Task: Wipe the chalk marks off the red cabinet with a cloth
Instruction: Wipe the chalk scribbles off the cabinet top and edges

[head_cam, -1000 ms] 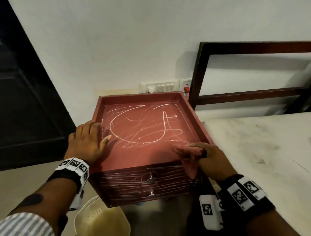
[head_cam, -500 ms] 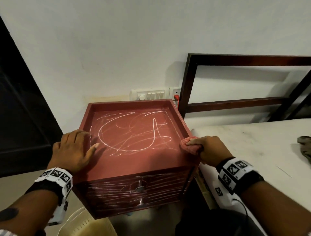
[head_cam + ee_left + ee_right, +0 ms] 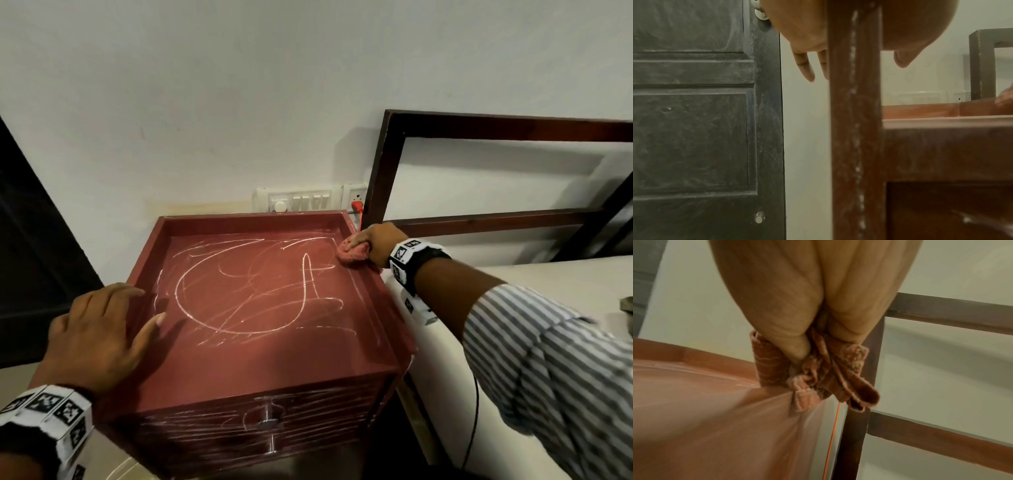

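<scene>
The red cabinet (image 3: 267, 356) has a rimmed top covered in white chalk marks (image 3: 239, 291), and more chalk streaks cross its drawer front (image 3: 260, 431). My right hand (image 3: 375, 245) grips a bunched pink-red cloth (image 3: 352, 255) and presses it on the right rim near the far right corner. The right wrist view shows the cloth (image 3: 818, 378) squeezed between the fingers against the cabinet edge (image 3: 777, 402). My left hand (image 3: 99, 332) lies flat with straight fingers on the left rim, its thumb reaching onto the top. In the left wrist view the fingers (image 3: 805, 68) hang past the rim (image 3: 855, 113).
A white wall with a switch panel (image 3: 298, 202) and a red plug (image 3: 357, 206) stands behind the cabinet. A dark wooden frame (image 3: 387, 164) leans to the right, above a white slab (image 3: 513, 377). A dark door (image 3: 694, 113) stands to the left.
My right hand has slid the cloth along the right rim from the near corner to the far corner. The left hand has stayed on the left rim.
</scene>
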Tool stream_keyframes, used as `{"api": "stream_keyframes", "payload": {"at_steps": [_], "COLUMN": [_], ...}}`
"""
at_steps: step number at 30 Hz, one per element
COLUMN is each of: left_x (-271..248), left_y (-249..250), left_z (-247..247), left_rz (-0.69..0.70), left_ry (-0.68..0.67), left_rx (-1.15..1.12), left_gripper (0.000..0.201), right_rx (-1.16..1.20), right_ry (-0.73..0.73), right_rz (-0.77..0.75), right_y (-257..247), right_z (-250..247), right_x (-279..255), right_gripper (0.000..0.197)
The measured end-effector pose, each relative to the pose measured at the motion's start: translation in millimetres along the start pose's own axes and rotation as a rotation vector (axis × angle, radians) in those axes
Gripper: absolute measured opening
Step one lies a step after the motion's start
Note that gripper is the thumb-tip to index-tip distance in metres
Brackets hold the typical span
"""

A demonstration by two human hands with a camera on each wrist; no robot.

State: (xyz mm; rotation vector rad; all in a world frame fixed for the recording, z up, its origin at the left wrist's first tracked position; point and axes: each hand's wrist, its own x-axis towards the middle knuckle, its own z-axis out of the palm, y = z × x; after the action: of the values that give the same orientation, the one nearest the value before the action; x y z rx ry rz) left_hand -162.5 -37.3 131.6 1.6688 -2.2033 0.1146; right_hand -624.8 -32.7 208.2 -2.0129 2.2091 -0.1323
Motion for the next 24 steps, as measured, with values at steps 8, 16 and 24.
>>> {"api": "stream_keyframes", "payload": {"at_steps": [8,16,24], "left_x": [1,-5,7], "left_y": [-8,6,-29], "left_z": [3,-10,23], "left_rz": [-0.065,-0.114,-0.070], "left_ry": [0.008,0.038,0.024], "left_rx": [-0.062,-0.118,-0.115], "left_gripper": [0.072,0.081,0.075], "right_rx": [-0.368,0.302,0.506], "right_ry": [-0.107,0.235,0.209], "right_rz": [-0.079,0.212,0.469], "right_y": [-35,-83,-112], "right_z": [30,77,108], "right_x": [-93,-197,-197], "right_gripper": [0.032,0.053,0.067]}}
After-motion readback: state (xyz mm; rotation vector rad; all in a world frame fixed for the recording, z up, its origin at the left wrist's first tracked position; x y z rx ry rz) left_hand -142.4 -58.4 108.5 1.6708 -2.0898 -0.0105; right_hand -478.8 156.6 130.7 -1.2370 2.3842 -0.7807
